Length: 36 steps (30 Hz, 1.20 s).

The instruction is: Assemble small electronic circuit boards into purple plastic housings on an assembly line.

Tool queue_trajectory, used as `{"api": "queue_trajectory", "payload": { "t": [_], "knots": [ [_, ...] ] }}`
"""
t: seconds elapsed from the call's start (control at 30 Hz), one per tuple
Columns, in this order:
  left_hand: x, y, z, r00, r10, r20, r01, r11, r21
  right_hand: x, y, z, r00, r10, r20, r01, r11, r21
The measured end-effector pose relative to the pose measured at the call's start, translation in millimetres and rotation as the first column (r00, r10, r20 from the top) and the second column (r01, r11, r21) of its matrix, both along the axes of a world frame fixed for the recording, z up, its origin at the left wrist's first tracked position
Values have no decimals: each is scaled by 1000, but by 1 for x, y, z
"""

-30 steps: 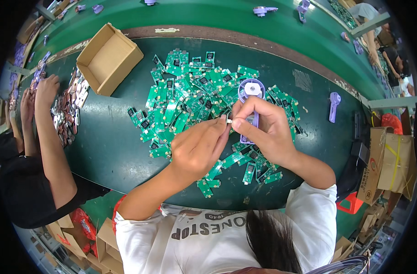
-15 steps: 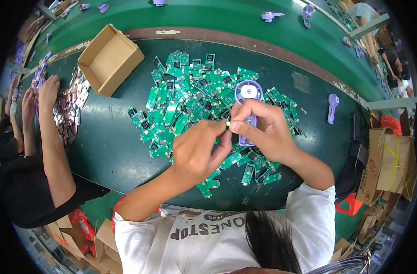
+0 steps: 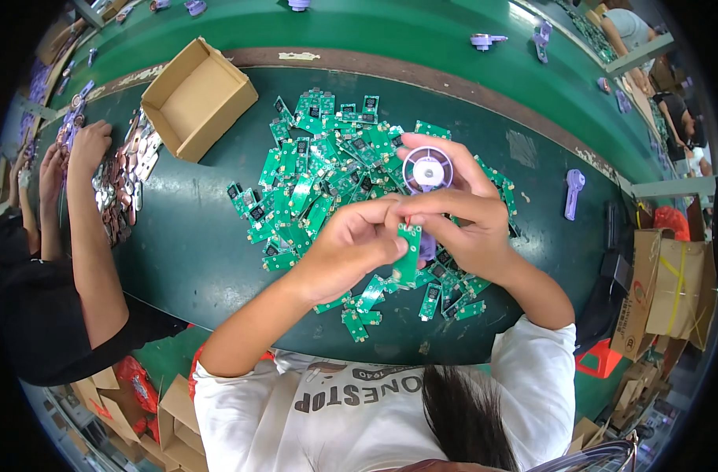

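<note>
My left hand is closed, pinching a green circuit board that hangs down with its flat soldered face showing. Thumb and forefinger of my right hand meet at the board's upper end, beside a tiny red bit, perhaps a wire. Some right fingers curl behind the round head of a purple handheld fan, so that hand grips the fan too. The fan's handle is mostly covered by my hands and the board. Under and around both hands spreads a heap of green circuit boards, some with small black displays.
An open cardboard box sits at the far left of the dark green table. Another purple fan lies on the right. Beyond a raised edge runs a green belt carrying purple parts. A co-worker's arm reaches over metallic pieces at left.
The circuit board has turned from edge-on to face-on and hangs lower. My right fingers have opened around the fan head, and the fan has shifted slightly down. Parts on the belt have moved right.
</note>
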<state>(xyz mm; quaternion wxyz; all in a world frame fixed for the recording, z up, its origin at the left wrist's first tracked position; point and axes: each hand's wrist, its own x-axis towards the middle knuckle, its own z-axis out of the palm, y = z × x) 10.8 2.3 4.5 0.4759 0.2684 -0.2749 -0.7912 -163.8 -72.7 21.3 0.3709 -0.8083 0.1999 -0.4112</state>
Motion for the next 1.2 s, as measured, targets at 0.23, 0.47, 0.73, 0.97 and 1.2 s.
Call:
{"api": "queue_trajectory", "payload": {
  "t": [0.23,0.47,0.73,0.97,1.2],
  "knots": [
    [2,1,2,919,67,389,32,970,-242,-17,-8,31,972,123,-202,-165,965,-204],
    [12,-5,16,722,186,666,128,911,-392,-17,-7,31,971,18,-238,-108,923,-370],
    [7,-2,18,838,163,520,-7,957,-289,-15,-5,30,981,-28,-191,-53,913,-405],
    [11,-4,14,829,167,533,38,935,-351,-15,-4,25,981,-10,-195,-60,936,-347],
    [18,-8,10,802,77,592,118,951,-285,-17,-3,36,952,37,-302,-143,930,-338]
  ]
}}
